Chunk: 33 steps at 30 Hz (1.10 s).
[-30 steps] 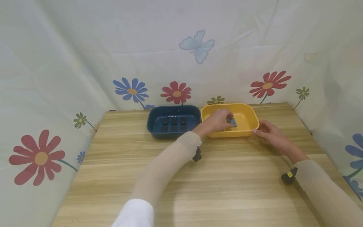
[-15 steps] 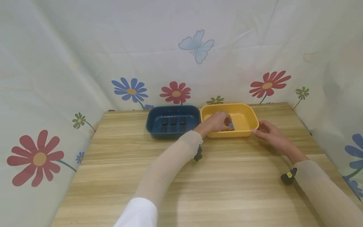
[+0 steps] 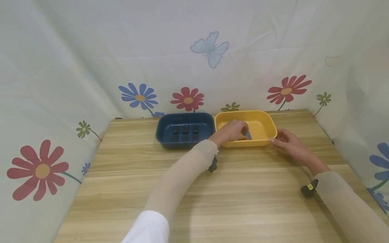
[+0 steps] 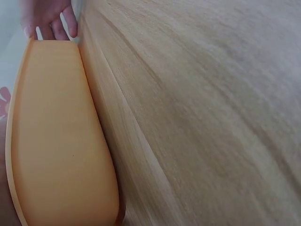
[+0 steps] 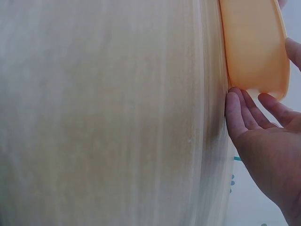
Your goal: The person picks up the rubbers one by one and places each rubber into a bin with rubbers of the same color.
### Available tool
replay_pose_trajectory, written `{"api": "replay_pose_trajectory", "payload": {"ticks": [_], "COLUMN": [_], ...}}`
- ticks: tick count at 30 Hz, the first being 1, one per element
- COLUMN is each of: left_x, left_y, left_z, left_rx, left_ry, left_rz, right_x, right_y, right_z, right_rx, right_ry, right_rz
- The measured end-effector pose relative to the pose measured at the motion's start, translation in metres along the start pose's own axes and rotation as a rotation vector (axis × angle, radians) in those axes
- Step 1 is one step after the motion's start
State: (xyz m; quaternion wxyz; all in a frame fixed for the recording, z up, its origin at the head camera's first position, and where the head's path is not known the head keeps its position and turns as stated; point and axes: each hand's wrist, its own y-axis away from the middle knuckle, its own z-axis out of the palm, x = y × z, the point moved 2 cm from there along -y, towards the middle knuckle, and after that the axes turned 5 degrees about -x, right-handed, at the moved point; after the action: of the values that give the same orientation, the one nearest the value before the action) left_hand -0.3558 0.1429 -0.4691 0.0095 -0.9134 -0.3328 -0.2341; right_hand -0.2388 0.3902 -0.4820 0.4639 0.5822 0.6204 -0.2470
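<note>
My left hand (image 3: 233,130) reaches down inside the yellow plastic basin (image 3: 262,127) in the head view. Its thumb and fingertips pinch a small blue-grey square tile (image 3: 248,135) low over the basin floor, partly covered by the fingers. At the basin's right end, my right hand (image 3: 289,143) holds the corner, thumb at the front rim. The right wrist view has the right hand's fingers (image 5: 244,110) against the basin's outer end wall. Only the basin's outer side (image 4: 61,136) and the far hand (image 4: 49,16) show in the left wrist view, so the tile is hidden there.
A dark blue basin (image 3: 161,135) stands right beside the yellow one on the left. Several small dark square pieces (image 3: 185,129) lie in rows inside it. Both basins sit near the back edge of the wood-grain table (image 3: 243,195), before a flower-printed curtain (image 3: 170,60).
My left hand has lowered the tile toward the near side of the yellow basin's floor, and its fingers now cover more of it. The right hand stays at the basin's end.
</note>
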Motion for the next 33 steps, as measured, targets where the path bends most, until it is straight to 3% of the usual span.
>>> {"api": "replay_pose_trajectory", "payload": {"ticks": [9,16,21,24,29,33], "left_x": [-0.002,-0.005,-0.005,-0.004,-0.001,-0.001], "left_y": [0.003,0.002,0.004,0.009,0.032,0.069], "left_z": [0.002,-0.001,-0.008,-0.019,-0.038,-0.051], "left_rx": [0.015,0.028,0.033,0.041,0.086,0.13], "left_ry": [-0.026,0.012,0.073,0.097,0.042,0.006], "left_rz": [-0.021,-0.017,-0.038,-0.013,0.035,-0.005], "right_x": [-0.004,-0.005,-0.003,0.0,0.003,-0.003], "right_y": [0.001,-0.004,-0.007,-0.008,-0.006,0.001], "right_z": [0.004,0.003,0.001,-0.002,-0.007,-0.017], "right_rx": [-0.012,-0.016,-0.011,-0.002,0.0,0.019], "right_ry": [0.009,0.006,0.007,0.011,0.013,0.011], "right_rz": [0.01,0.004,-0.011,-0.009,0.009,-0.012]}}
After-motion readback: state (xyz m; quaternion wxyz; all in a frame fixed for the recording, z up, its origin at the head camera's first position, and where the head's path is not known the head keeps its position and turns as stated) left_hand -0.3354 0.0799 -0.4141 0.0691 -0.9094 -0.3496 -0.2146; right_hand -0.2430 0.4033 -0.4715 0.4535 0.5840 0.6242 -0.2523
